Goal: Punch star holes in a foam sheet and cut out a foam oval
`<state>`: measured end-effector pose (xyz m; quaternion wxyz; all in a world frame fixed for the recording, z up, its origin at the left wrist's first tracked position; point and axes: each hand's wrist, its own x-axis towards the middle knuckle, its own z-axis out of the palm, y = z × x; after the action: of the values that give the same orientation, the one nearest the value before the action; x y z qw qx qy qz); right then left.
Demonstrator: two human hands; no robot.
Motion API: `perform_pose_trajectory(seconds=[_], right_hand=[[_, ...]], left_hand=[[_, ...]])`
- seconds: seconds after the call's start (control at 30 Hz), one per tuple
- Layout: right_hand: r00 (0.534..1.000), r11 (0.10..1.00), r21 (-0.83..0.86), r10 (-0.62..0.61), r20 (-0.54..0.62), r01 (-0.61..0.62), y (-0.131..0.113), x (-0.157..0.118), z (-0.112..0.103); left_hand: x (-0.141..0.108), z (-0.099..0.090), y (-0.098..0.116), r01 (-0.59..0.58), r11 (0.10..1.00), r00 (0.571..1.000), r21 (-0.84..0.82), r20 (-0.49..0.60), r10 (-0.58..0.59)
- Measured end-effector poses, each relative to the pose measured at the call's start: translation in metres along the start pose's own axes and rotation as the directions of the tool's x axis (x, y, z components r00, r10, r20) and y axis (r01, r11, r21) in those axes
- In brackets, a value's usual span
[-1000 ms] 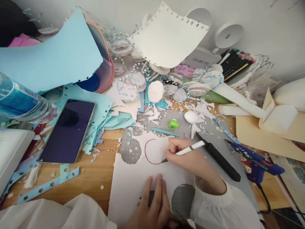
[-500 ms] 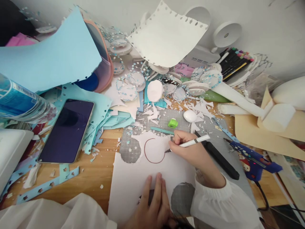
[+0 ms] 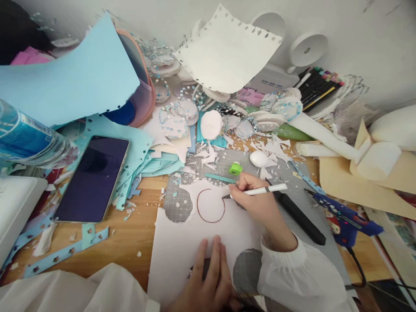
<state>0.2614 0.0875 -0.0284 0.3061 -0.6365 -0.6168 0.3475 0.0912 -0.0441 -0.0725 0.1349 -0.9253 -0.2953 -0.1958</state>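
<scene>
From my seat far from the desk, I see the wooden tabletop (image 3: 136,238) most broadly, bare in the lower left of the frame, with a grey cutting mat (image 3: 302,190) on it from the centre towards the right. A light blue sheet (image 3: 74,82) bends across the upper left, and the white paper (image 3: 177,242), the piece being worked on, lies over the mat in the lower middle, with round holes (image 3: 248,271) cut in it that let the mat show through. A curled white sheet (image 3: 227,52) with a notched border stands at the upper middle. Left of centre I have a phone (image 3: 92,177), then a bottle (image 3: 24,134) tilted at the left edge. The left hand (image 3: 211,290) rests on the white paper at the bottom middle, fingers extended and holding nothing I can see (a dark patch shows between them, and I cannot tell what it is). At right of centre the right hand (image 3: 260,212) has thumb and fingers closed around a white pen (image 3: 260,190). A blue glue gun (image 3: 347,216) lies at the right, with a black handle (image 3: 302,219) between it and that hand. Just above the right hand is a small green block (image 3: 235,168). Thinnest of all, a reddish-brown line (image 3: 197,206) curves round the white paper near the centre, a ring with a gap at its upper right, the pen's dark tip beside its right end.
</scene>
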Motion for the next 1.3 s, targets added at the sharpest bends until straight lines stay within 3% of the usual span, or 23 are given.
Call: perform_pose_trajectory(seconds=[0.67, 0.77, 0.87, 1.0, 1.1, 1.2, 1.3], right_hand=[[0.981, 0.995, 0.037, -0.084, -0.173, 0.091, -0.001, -0.002, 0.028], [0.983, 0.987, 0.125, -0.084, -0.165, 0.105, -0.001, -0.002, 0.030], [0.963, 0.951, 0.290, -0.030, -0.267, 0.110, -0.002, 0.000, 0.023], [0.942, 0.883, 0.458, 0.066, -0.328, 0.097, -0.005, 0.002, 0.011], [0.954, 0.853, 0.506, 0.034, -0.298, 0.127, -0.005, 0.003, 0.007], [0.959, 0.810, 0.560, -0.008, -0.285, 0.173, -0.005, 0.004, 0.004], [0.955, 0.767, 0.616, 0.013, -0.298, 0.182, -0.005, -0.001, -0.004]], left_hand=[[-0.001, 0.003, 0.003, 0.019, 1.000, 1.000, -0.003, -0.022, -0.019], [-0.002, 0.004, 0.002, 0.002, 1.000, 1.000, 0.012, -0.023, -0.002], [0.000, 0.004, 0.000, -0.008, 0.999, 1.000, 0.032, -0.028, 0.009], [0.003, 0.007, -0.002, 0.000, 1.000, 0.989, 0.025, -0.145, 0.003], [0.002, 0.012, -0.003, -0.016, 0.999, 0.979, 0.042, -0.200, 0.024], [-0.001, 0.013, -0.009, -0.034, 0.998, 0.987, 0.047, -0.158, 0.041], [-0.001, -0.005, -0.021, -0.009, 0.987, 0.997, -0.162, -0.078, -0.004]])
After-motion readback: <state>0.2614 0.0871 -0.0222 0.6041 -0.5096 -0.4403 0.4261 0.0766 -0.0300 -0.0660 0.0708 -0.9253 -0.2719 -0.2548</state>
